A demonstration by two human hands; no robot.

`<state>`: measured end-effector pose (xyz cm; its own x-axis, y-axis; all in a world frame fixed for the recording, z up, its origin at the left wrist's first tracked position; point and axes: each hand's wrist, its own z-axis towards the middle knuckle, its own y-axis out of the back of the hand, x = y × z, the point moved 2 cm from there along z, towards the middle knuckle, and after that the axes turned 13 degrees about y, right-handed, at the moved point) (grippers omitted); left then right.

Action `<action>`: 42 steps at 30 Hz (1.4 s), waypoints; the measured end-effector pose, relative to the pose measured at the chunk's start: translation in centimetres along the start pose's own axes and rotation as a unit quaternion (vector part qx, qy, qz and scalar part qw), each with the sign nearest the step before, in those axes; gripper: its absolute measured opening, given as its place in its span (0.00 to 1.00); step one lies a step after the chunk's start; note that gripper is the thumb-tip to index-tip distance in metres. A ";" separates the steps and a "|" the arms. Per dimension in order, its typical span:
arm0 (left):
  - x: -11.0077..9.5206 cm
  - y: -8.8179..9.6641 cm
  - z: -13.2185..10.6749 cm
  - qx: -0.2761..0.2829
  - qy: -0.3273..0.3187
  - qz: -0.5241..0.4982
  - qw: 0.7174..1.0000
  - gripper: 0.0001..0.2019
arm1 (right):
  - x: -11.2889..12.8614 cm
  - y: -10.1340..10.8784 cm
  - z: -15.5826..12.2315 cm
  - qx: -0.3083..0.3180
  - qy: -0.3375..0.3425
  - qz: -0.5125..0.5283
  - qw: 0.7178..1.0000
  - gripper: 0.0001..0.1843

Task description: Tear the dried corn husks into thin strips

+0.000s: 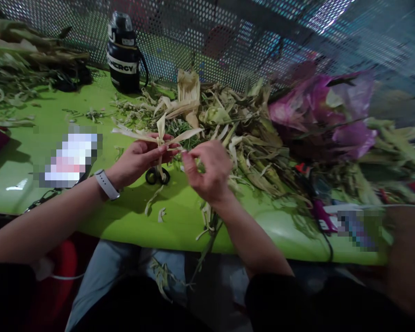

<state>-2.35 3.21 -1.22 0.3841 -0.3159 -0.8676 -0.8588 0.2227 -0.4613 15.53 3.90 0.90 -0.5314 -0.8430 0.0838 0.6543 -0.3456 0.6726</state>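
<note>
My left hand is closed, with thumb and fingers pinching a tied bundle of dry corn husk strips. Pale strips fan out from the pinch to the left, upward and to the right. My right hand is closed too, its thumb and forefinger meeting at a thin husk strip that leads back to the bundle. Black scissor handles lie on the green table just below my left hand; the blades cannot be seen. Small husk scraps lie nearer the front edge.
Behind my hands spreads a heap of dry husks. A black bottle stands at the back, before a perforated metal panel. To the left lies a blurred-out phone; a pink plastic bag sits at right, near another person's arm.
</note>
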 end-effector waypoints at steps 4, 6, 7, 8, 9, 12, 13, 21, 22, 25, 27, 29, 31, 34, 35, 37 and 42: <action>0.5 -0.3 0.0 -0.011 -0.017 0.012 1.000 0.21 | 1.5 -1.9 -0.5 0.167 -0.051 0.143 0.974 0.15; 0.7 -0.2 0.0 -0.010 -0.031 0.028 0.999 0.22 | 1.8 -2.4 -0.5 0.183 -0.085 0.213 0.956 0.13; 0.7 -0.1 0.0 -0.009 -0.037 0.040 0.998 0.21 | 1.8 -2.5 -0.5 0.182 -0.100 0.241 0.948 0.12; 0.7 0.0 0.0 -0.010 -0.043 0.053 0.998 0.19 | 1.8 -2.6 -0.4 0.182 -0.114 0.269 0.939 0.11; 0.7 0.2 0.0 -0.011 -0.046 0.069 0.997 0.18 | 1.7 -2.7 -0.4 0.186 -0.126 0.299 0.927 0.11; 0.4 0.6 -0.1 -0.022 -0.042 0.090 0.995 0.17 | 1.6 -2.9 -0.4 0.228 -0.150 0.405 0.873 0.11; 0.3 0.7 -0.2 -0.024 -0.036 0.078 0.996 0.18 | 1.6 -3.0 -0.5 0.241 -0.154 0.433 0.855 0.11; -0.2 0.6 -0.3 0.020 -0.033 0.044 0.998 0.14 | 1.8 -3.4 -1.0 0.292 -0.173 0.500 0.797 0.13; -0.1 0.6 -0.2 0.019 -0.035 0.044 0.998 0.15 | 1.8 -3.5 -1.0 0.296 -0.173 0.498 0.796 0.14; 0.1 0.6 -0.1 0.024 -0.035 0.048 0.998 0.17 | 2.0 -3.6 -1.0 0.301 -0.167 0.489 0.802 0.12; 0.1 0.7 -0.1 0.026 -0.037 0.058 0.997 0.17 | 2.1 -3.3 -0.8 0.304 -0.145 0.455 0.825 0.11; -0.1 0.7 -0.1 0.016 -0.034 0.088 0.995 0.16 | 2.2 -2.2 -0.4 0.280 -0.113 0.395 0.868 0.12; -0.4 0.7 -0.2 0.008 -0.006 0.140 0.990 0.16 | 1.8 -0.7 0.2 0.183 -0.099 0.333 0.920 0.15; -0.6 0.5 -0.3 0.017 0.055 0.222 0.973 0.17 | 0.3 1.5 0.9 -0.003 -0.124 0.193 0.973 0.18; -0.6 0.4 -0.4 0.026 0.062 0.237 0.969 0.17 | -0.2 1.6 1.0 -0.010 -0.138 0.162 0.977 0.18; -0.5 0.2 -0.4 0.045 0.054 0.247 0.966 0.17 | -1.1 1.0 0.9 0.054 -0.171 0.186 0.966 0.21; -0.2 -0.1 -0.5 0.060 0.058 0.195 0.977 0.14 | -1.8 -1.8 0.2 0.063 -0.241 0.378 0.892 0.22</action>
<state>-2.55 2.83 -0.90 -0.0113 -0.2866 -0.9580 -0.8838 0.4510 -0.1245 15.19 6.13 -0.26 -0.1534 -0.5301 0.8339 0.8741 0.3208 0.3648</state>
